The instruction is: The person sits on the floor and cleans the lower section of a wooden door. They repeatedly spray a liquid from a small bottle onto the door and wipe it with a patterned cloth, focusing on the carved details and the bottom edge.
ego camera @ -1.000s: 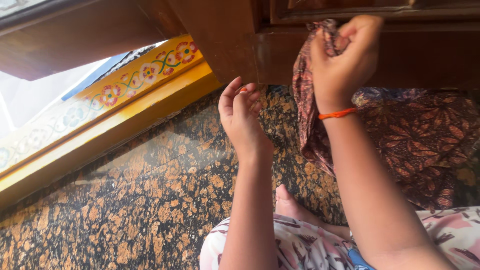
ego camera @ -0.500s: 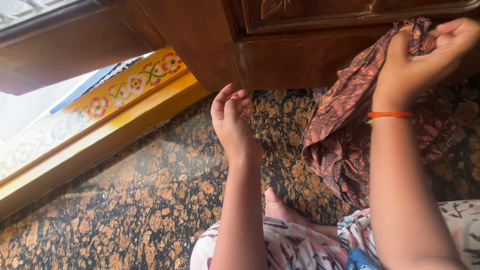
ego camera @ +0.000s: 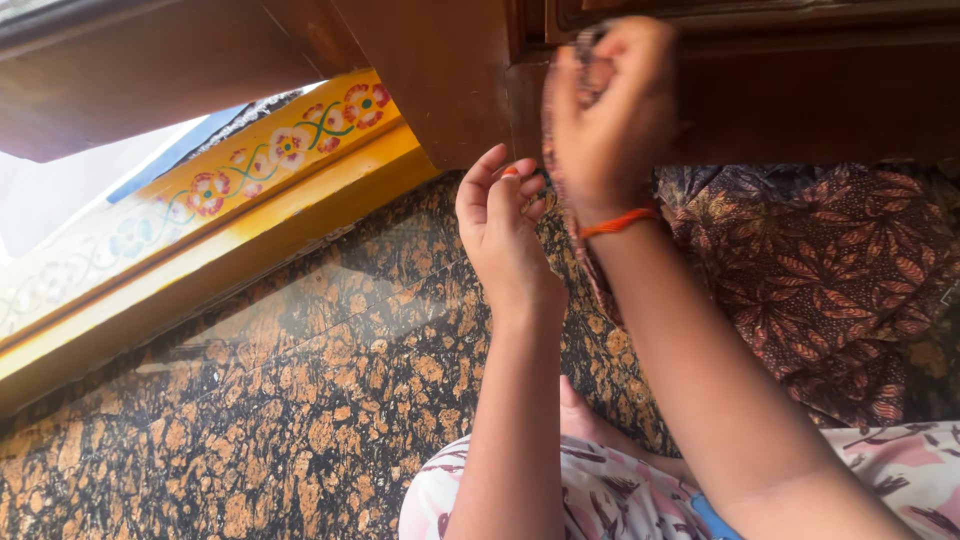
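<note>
At the lower edge of the dark brown carved wooden cabinet (ego camera: 780, 100), a brown leaf-patterned cotton cloth (ego camera: 840, 270) is being gripped in the closed fingers (ego camera: 630, 45) of the right hand (ego camera: 610, 120), now blurred and shifted leftward from half a second ago, so wiping appears under way. Beside it, the left hand (ego camera: 505, 230) is being held loosely curled, touching nothing certain. Beyond, the speckled brown granite floor (ego camera: 250, 420) and the yellow flower-painted sill (ego camera: 230, 200) are being bordered.
</note>
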